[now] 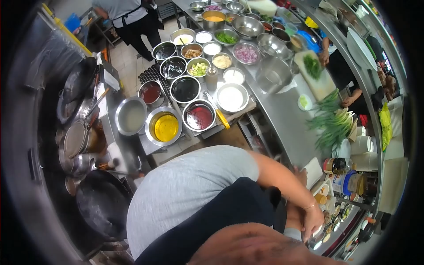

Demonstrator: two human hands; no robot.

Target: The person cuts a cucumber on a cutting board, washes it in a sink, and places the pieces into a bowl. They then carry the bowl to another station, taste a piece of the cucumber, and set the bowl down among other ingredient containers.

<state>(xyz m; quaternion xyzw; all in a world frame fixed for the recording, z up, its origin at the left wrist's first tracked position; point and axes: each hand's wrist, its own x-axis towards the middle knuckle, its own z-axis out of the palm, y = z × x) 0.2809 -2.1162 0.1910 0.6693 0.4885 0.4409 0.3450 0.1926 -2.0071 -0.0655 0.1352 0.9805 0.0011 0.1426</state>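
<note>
My left arm reaches to the lower right, and my left hand (314, 219) hangs low with its fingers bent downward. It is right by a small white item (317, 230) at the row of ingredient containers (334, 218); what the fingers hold is hidden. My right forearm passes beneath the left one. Only part of my right hand (302, 176) shows, at the edge of a white flat piece (312, 172) on the counter side; its fingers are mostly hidden. Close by stand a dark-lidded jar (334, 165) and a blue-rimmed tub (349, 182).
Sauce pots, including yellow oil (166, 128), cover the table behind my shoulder. A wok (104, 203) sits on the stove side. Spring onions (329, 121) lie on the steel counter (282, 117). Another person's hands (352, 98) are across it; a person (128, 20) stands farther back.
</note>
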